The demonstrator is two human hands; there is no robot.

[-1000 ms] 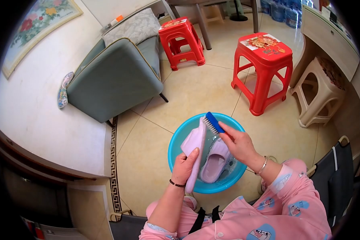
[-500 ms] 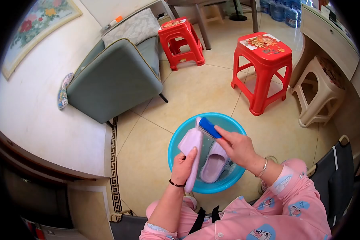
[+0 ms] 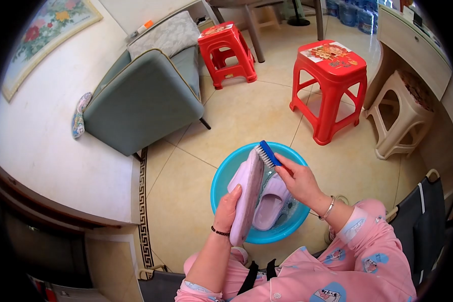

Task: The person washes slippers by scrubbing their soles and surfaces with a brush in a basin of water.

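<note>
My left hand (image 3: 228, 209) grips a light purple slipper (image 3: 248, 194), tilted up on its side over the basin with its sole toward my right. In my right hand (image 3: 302, 180) is a scrubbing brush (image 3: 269, 153) with a blue back and pale bristles. Its bristles meet the sole's edge near the slipper's far end. A second purple slipper (image 3: 270, 206) lies in the round blue basin (image 3: 298, 229), among water and some suds.
Two red stools (image 3: 332, 85) stand beyond the basin, one further left. A beige stool (image 3: 400, 116) is under the desk at right. A grey-green armchair (image 3: 146, 103) sits at left, and dark folding-chair fabric (image 3: 423, 226) is beside my right side.
The held slipper has turned so that its sole now faces the brush. The brush has shifted slightly along the slipper's far end and is angled differently.
</note>
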